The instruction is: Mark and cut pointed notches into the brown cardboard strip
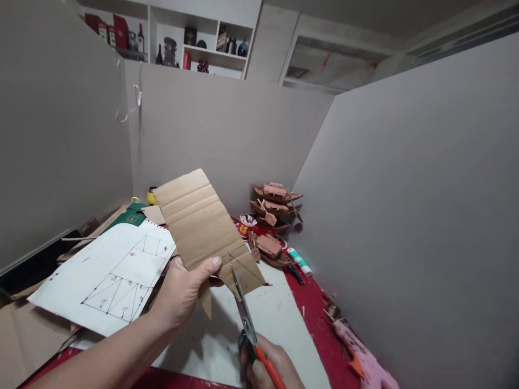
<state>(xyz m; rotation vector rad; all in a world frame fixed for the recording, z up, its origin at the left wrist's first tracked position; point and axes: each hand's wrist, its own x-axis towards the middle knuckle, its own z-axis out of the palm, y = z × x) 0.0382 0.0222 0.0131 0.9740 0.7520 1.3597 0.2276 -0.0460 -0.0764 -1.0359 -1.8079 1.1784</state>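
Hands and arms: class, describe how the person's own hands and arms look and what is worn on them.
Both are bare. The left hand and left forearm show no sleeve, glove, watch, bracelet or ring; the thumbnail is short and unpainted. The right hand is cut off by the bottom edge; the part in view has no glove or ring.

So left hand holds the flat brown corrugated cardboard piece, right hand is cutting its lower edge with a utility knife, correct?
Not a knife. The head view shows the right hand gripping orange-handled metal scissors, blades at the lower edge of the flat brown corrugated cardboard piece. The left hand does hold it.
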